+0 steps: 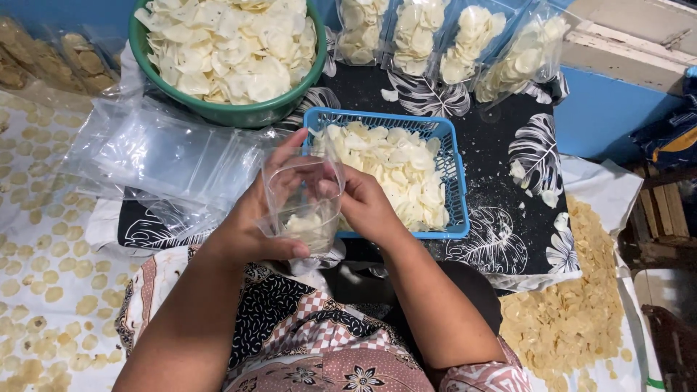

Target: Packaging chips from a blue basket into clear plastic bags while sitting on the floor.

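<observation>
- Nearest, the left hand (250,221) is wrapping around a small clear plastic bag (301,203), thumb pressing its lower edge, fingers curling behind it.
- Meanwhile the right hand (367,207) is pinching the bag's mouth from the other side; pale chips (308,223) are sitting in the bag's bottom.
- Just beyond, a blue basket (451,156) is lying on a black leaf-print cloth (501,167), holding more pale chips.
- To the left, empty clear bags (160,156) are lying in a loose pile.
- Farther off, a green bowl (225,112) is brimming with chips, and filled bags (450,40) are leaning in a row.
</observation>
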